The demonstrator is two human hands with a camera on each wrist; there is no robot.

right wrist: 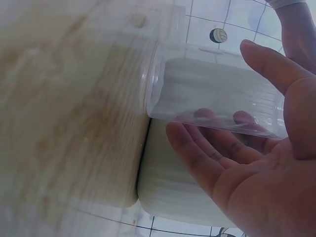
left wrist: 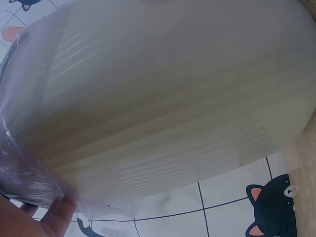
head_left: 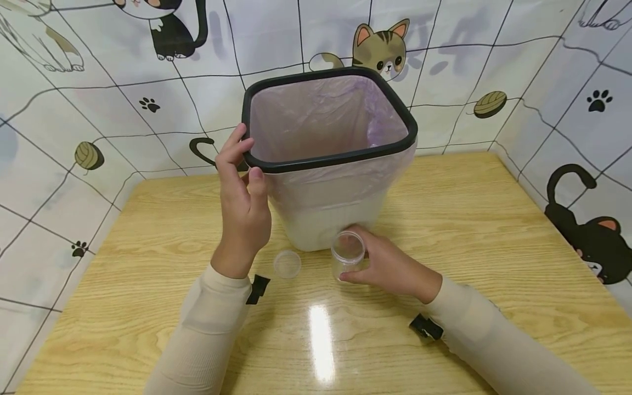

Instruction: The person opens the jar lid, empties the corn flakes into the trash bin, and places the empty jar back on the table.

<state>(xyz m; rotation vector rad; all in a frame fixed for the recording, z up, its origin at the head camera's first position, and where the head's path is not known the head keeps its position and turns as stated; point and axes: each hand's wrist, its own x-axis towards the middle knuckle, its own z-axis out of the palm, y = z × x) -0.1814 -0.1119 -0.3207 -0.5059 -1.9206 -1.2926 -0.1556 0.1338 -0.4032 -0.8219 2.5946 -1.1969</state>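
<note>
A white trash can with a black rim stands on the table, lined with a thin purplish bag. My left hand holds its front left corner, with fingertips at the rim and the thumb just beneath it. In the left wrist view the fingers lie against the bag's edge. Low in front of the can, my right hand grips a clear plastic jar, upright and without a lid. The right wrist view shows fingers and thumb around the jar's sides.
A round clear lid lies flat on the wooden table, left of the jar and close to the can's base. Cat-patterned walls enclose the table at the back and both sides.
</note>
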